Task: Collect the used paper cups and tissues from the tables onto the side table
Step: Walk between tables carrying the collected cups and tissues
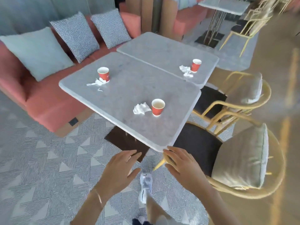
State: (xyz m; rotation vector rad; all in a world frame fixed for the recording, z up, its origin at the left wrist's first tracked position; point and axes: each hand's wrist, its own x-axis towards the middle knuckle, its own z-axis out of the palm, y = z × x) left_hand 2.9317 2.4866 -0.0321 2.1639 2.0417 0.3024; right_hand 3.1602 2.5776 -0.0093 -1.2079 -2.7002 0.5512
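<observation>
Two grey stone-look tops pushed edge to edge: near table, far table at its 1 o'clock. A third grey table stands well apart, at 1 o'clock in the room. Pink sofa with checked and plain cushions runs along the 10 o'clock side. Two yellow-framed chairs sit on the 3 o'clock side. Striped triangle-pattern carpet underfoot.

Three red paper cups, all upright, white inside, each with a crumpled white tissue just beside it:
- front cup, near table at 5 o'clock; front tissue at its 9 o'clock.
- left cup, near table at 10 o'clock; left tissue touching its base, a scrap loose nearby.
- far cup, far table at 4 o'clock; far tissue against its 8 o'clock side.

Left hand and right hand hover at 6 o'clock below the near table's corner, fingers loose and spread, holding nothing.
</observation>
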